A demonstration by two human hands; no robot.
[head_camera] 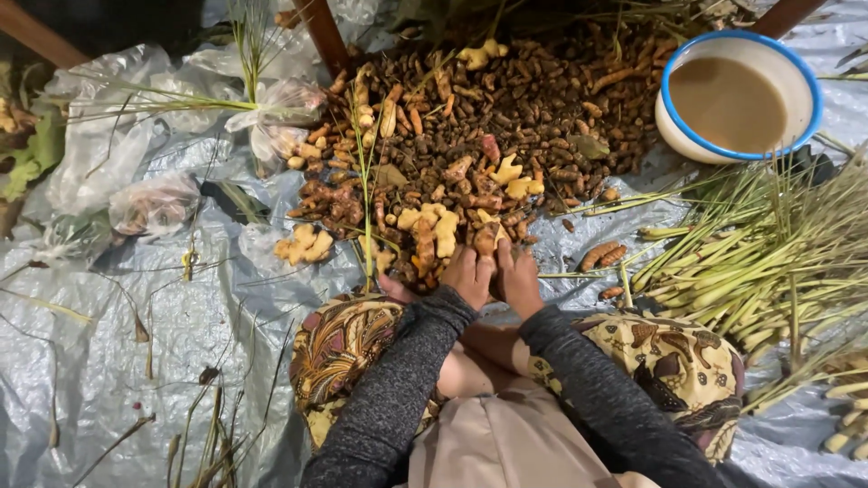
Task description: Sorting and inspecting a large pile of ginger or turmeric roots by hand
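A big heap of small brown and yellow-orange roots [493,117] lies on a grey plastic sheet [136,343] in front of me. Both my hands meet at the near edge of the heap. My left hand [467,274] and my right hand [519,278] are closed together around one brown and orange root piece [488,238] that sticks up between the fingers. Pale yellow cut pieces [432,221] lie just beyond my fingers. My sleeves are dark grey knit, and my knees under patterned cloth [339,348] sit on either side.
A white bowl with a blue rim [740,98], holding murky brown water, stands at the back right. Green stalks [768,262] lie bundled on the right. Clear plastic bags [154,203] and grass blades lie at the left. Wooden legs [323,32] stand behind the heap.
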